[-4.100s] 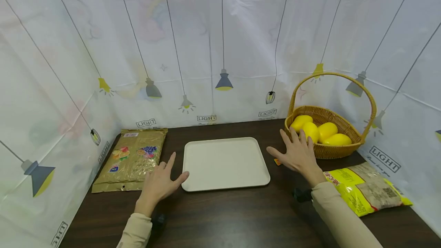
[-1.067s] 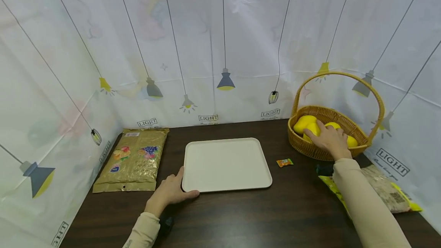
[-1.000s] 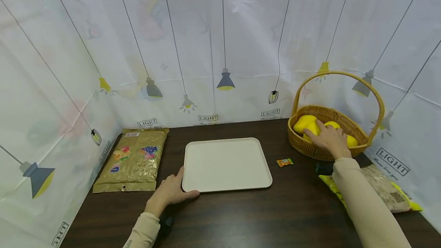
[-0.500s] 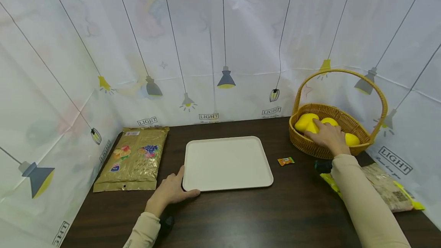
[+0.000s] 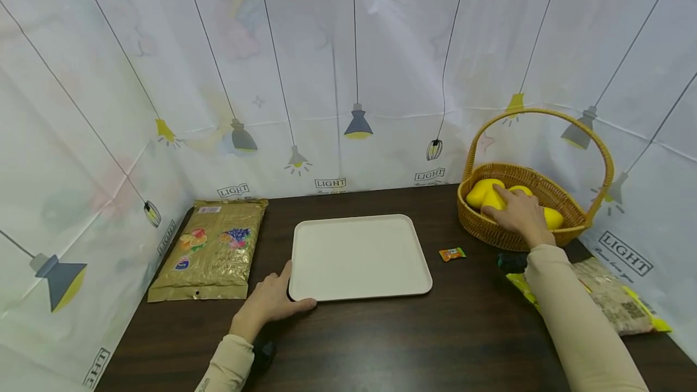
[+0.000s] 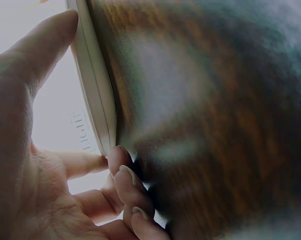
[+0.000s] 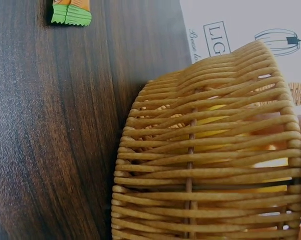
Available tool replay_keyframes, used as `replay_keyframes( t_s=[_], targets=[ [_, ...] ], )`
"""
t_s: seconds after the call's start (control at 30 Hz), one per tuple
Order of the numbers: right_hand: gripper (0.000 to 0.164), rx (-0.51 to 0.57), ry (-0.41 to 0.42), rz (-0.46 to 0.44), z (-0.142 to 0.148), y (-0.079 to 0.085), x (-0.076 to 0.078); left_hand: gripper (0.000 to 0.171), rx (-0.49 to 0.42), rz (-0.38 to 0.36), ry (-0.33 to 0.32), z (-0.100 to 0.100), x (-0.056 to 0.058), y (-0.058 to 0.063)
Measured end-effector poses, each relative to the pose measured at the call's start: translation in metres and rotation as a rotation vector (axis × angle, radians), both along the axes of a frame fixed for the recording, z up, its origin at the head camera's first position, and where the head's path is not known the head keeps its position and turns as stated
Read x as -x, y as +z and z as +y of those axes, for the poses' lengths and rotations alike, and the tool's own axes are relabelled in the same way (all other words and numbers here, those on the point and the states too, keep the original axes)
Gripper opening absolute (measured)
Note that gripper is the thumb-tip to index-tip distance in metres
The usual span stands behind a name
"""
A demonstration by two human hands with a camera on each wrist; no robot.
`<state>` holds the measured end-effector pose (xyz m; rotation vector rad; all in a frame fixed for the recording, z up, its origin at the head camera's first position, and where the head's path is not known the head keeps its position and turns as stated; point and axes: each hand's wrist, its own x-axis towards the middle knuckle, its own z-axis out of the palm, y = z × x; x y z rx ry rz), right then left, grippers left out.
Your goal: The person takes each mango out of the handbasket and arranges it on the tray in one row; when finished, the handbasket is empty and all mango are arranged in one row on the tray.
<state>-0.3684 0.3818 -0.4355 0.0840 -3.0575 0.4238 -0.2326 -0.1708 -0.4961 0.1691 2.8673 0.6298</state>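
My left hand (image 5: 268, 302) holds the near left corner of the white rectangular tray (image 5: 360, 258). In the left wrist view the thumb lies on the tray's rim (image 6: 93, 75) and the curled fingers (image 6: 125, 175) meet it at the corner. My right hand (image 5: 517, 215) reaches over the front rim of the wicker basket (image 5: 484, 233) and grips a yellow lemon (image 5: 492, 199). More lemons (image 5: 480, 193) lie around it, partly covered by the hand. The right wrist view shows mostly the basket's woven side (image 7: 205, 165); the grip is hidden behind it.
A small orange candy packet (image 5: 452, 254) lies between tray and basket. On the left is a gold bag with fruit prints (image 5: 209, 247). A yellow and clear bag (image 5: 610, 298) lies partly under the right forearm. The basket's tall handle (image 5: 544, 111) arches above its opening.
Since the oldest frame my left hand has come down onto the tray's corner, and my right hand has moved right, into the basket onto a lemon. In the last second both hands barely move.
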Motion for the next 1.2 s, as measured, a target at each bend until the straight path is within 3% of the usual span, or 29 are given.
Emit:
replay_keyframes(
  t_s=[0.27, 0.4, 0.87, 1.2],
  targets=[
    [0.076, 0.17, -0.006, 0.169, -0.002, 0.001, -0.002, 0.116, 0.013, 0.005, 0.0, -0.005, 0.0, 0.002],
    [0.075, 0.229, -0.024, 0.212, -0.006, 0.003, -0.003, 0.116, 0.015, 0.003, 0.003, -0.008, -0.003, 0.002],
    [0.066, 0.295, -0.028, 0.309, -0.011, 0.03, -0.014, 0.116, 0.0, 0.009, -0.017, -0.003, -0.001, 0.0],
    [0.064, 0.308, -0.003, 0.345, -0.027, 0.039, -0.022, 0.116, 0.001, 0.006, -0.022, -0.001, -0.002, 0.001]
  ],
)
